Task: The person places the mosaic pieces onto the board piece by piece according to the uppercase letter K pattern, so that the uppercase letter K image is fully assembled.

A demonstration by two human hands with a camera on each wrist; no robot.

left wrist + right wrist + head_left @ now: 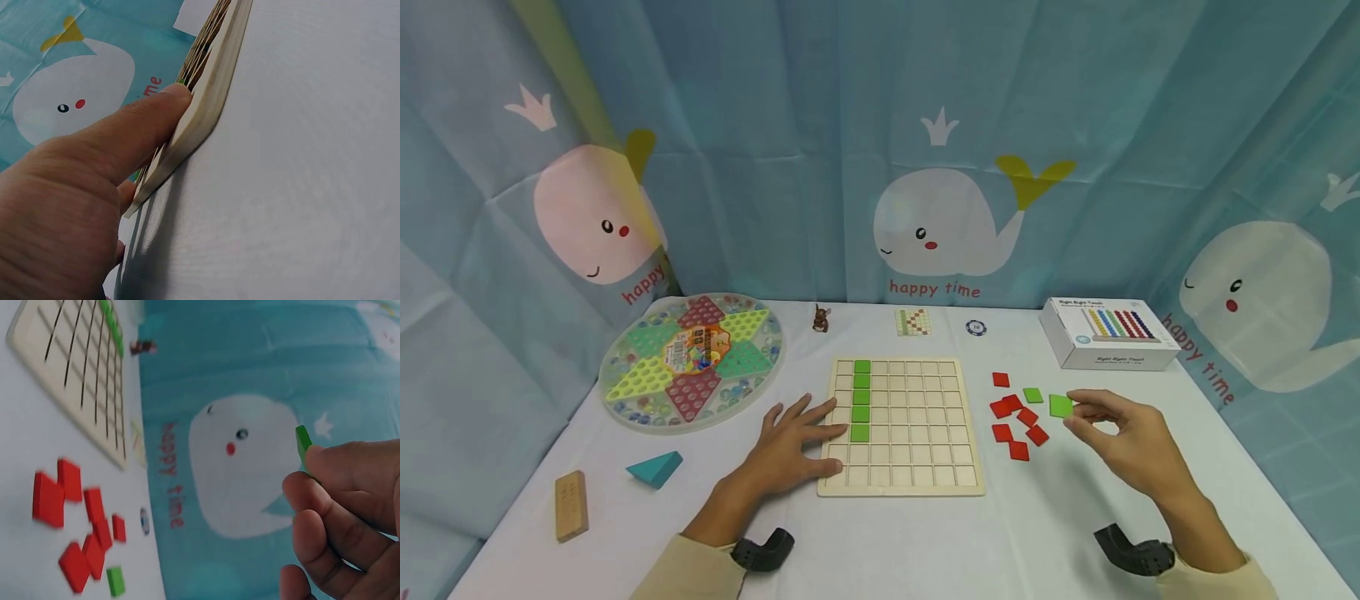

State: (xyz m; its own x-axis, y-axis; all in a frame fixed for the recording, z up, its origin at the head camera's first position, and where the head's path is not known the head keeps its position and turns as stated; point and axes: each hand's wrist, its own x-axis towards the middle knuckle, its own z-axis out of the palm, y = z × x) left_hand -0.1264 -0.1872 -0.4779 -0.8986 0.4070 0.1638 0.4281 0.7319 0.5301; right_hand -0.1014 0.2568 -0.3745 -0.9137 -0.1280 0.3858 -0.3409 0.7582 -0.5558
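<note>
A wooden grid board (917,429) lies on the white table, with several green square tiles (861,414) set in a line down its second column. My left hand (790,450) rests at the board's left edge, fingers spread, thumb on the frame near the lower left corner. Off to the right, my right hand (1123,433) pinches a green tile (1060,406) between thumb and fingertips, raised above the table. In the right wrist view that green tile (303,442) appears nearly edge-on. Beside this hand lie several red tiles (1002,432) and one loose green tile (1033,395).
A Chinese checkers board (655,354) sits at the back left, a white box (1108,333) at the back right. Along the back are a small brown figurine (821,318), a pattern card (913,322) and a poker chip (976,327). A teal wedge (657,470) and a wooden block (572,506) lie left.
</note>
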